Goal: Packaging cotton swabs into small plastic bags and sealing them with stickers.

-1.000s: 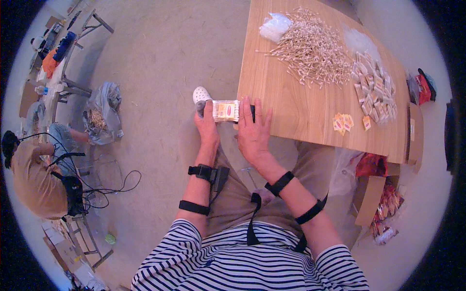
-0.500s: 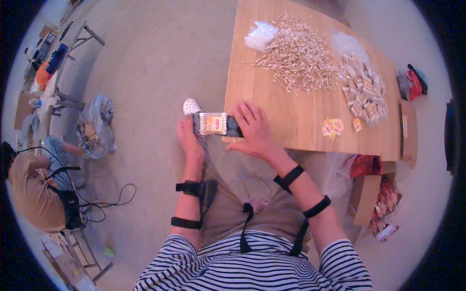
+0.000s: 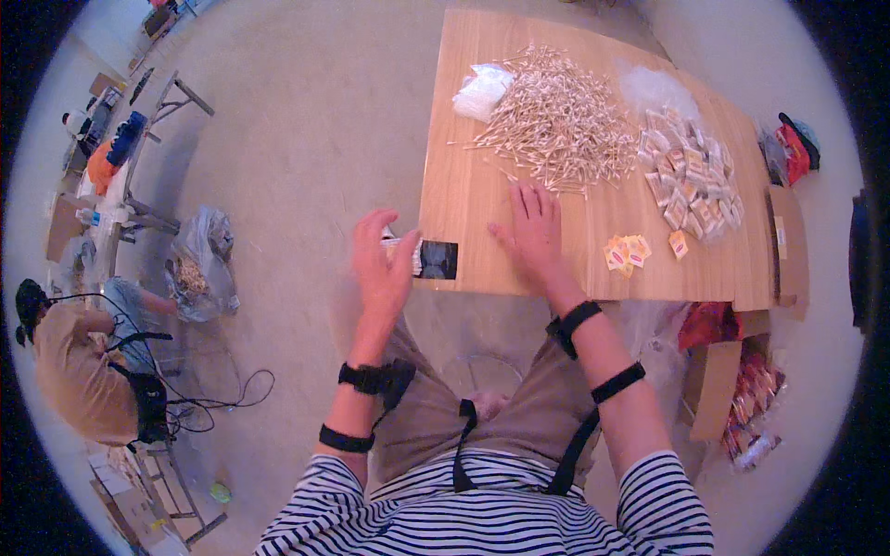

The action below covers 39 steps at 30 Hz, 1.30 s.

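Note:
At the near left corner of the table, my left hand point(image 3: 380, 269) is closed on a small clear packet of cotton swabs point(image 3: 404, 252), mostly hidden by the fingers. Beside it a black square piece point(image 3: 438, 260) lies on the table edge. My right hand point(image 3: 533, 232) rests over the tabletop, thumb apart from the fingers, holding nothing that shows. Its fingertips come close to the near side of a large heap of loose cotton swabs point(image 3: 561, 125). To its right lie several small yellow and white cards point(image 3: 628, 252).
Many filled swab packets point(image 3: 691, 176) are piled on the right of the wooden table point(image 3: 464, 199). Clear plastic bags point(image 3: 484, 91) lie behind. Cardboard boxes point(image 3: 714, 389) stand below the right side. Another person point(image 3: 88, 371) sits at far left by a bag of swabs point(image 3: 199, 269).
My right hand has left the packet and moved right and farther over the table. My left hand now covers the packet, which has turned, leaving the black piece exposed.

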{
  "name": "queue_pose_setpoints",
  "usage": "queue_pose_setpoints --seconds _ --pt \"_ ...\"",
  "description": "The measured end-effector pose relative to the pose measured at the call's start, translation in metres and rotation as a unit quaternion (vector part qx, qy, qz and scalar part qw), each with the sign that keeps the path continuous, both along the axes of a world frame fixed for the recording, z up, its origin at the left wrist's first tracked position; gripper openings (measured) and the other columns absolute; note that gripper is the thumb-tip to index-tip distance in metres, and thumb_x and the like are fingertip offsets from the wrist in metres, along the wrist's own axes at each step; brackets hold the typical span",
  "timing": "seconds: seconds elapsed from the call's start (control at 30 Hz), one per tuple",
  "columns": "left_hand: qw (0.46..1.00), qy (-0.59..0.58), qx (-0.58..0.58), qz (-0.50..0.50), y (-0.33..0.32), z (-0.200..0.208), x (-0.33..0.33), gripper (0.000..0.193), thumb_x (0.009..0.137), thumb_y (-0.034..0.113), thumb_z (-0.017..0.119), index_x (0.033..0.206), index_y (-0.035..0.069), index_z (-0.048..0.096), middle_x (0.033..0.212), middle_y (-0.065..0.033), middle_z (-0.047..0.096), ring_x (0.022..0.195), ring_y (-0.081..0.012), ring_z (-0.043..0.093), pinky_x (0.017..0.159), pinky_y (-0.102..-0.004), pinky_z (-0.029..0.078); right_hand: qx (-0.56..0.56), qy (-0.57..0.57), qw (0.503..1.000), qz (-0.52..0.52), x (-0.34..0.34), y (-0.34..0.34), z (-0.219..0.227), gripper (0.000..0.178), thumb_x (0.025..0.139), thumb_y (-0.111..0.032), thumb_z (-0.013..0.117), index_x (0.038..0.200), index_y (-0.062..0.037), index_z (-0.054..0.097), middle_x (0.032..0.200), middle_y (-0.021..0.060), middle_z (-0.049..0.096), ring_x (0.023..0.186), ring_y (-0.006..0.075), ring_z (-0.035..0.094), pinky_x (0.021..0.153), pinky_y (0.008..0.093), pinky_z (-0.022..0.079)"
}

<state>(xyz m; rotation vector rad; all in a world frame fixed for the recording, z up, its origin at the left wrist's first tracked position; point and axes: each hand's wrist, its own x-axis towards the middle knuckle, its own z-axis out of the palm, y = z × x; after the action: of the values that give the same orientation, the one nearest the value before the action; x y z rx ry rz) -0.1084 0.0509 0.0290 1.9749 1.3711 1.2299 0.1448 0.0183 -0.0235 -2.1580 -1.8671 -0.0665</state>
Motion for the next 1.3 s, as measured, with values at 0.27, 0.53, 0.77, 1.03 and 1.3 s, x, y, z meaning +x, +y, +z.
queue_pose_setpoints --seconds 0.27,0.53,0.77,1.03,1.3 --pt "0.951 0.259 0.058 -0.158 0.101 -0.024 0.097 0.057 0.085 0.028 0.073 0.132 0.002 0.056 0.147 -0.0227 0.046 0.138 -0.0413 0.041 0.112 -0.0517 0.035 0.010 0.006 1.000 0.016 0.000 -0.034 0.005 0.079 0.087 -0.047 0.067 0.148 -0.0035 0.042 0.154 0.0134 0.039 0.145 0.0354 0.030 0.118 0.0571 0.025" --pt "0.916 0.358 -0.035 -0.176 0.102 -0.031 0.114 0.064 0.084 0.034 0.073 0.136 0.001 0.051 0.149 -0.0150 0.045 0.140 -0.0330 0.040 0.112 -0.0632 0.028 0.016 0.052 0.998 -0.011 0.003 -0.035 0.009 0.079 0.087 -0.049 0.067 0.147 -0.0045 0.043 0.156 0.0093 0.037 0.148 0.0313 0.026 0.120 0.0562 0.019" --pt "0.903 0.379 -0.029 -0.199 0.039 -0.024 0.075 0.066 0.086 0.033 0.071 0.140 0.002 0.050 0.150 -0.0130 0.045 0.140 -0.0316 0.041 0.115 -0.0638 0.023 0.033 0.001 0.998 -0.059 0.019 -0.010 0.000 0.074 0.090 -0.050 0.064 0.146 -0.0062 0.046 0.155 0.0088 0.039 0.147 0.0316 0.029 0.118 0.0608 0.019" --pt "0.896 0.335 0.006 -0.290 0.026 -0.014 0.060 0.060 0.087 0.026 0.070 0.139 0.003 0.052 0.150 -0.0154 0.046 0.139 -0.0355 0.041 0.114 -0.0585 0.030 0.069 -0.027 0.996 0.044 0.009 -0.011 0.003 0.056 0.091 -0.032 0.063 0.139 -0.0049 0.054 0.147 0.0113 0.049 0.139 0.0331 0.040 0.117 0.0573 0.026" --pt "0.948 0.238 0.097 -0.188 0.132 -0.035 0.115 0.031 0.086 0.008 0.058 0.116 0.001 0.061 0.131 -0.0195 0.059 0.123 -0.0371 0.054 0.097 -0.0495 0.048 0.077 0.091 0.988 0.097 -0.015 -0.019 0.002 0.026 0.083 -0.009 0.062 0.108 -0.0047 0.066 0.106 0.0150 0.059 0.104 0.0343 0.056 0.089 0.0450 0.049"
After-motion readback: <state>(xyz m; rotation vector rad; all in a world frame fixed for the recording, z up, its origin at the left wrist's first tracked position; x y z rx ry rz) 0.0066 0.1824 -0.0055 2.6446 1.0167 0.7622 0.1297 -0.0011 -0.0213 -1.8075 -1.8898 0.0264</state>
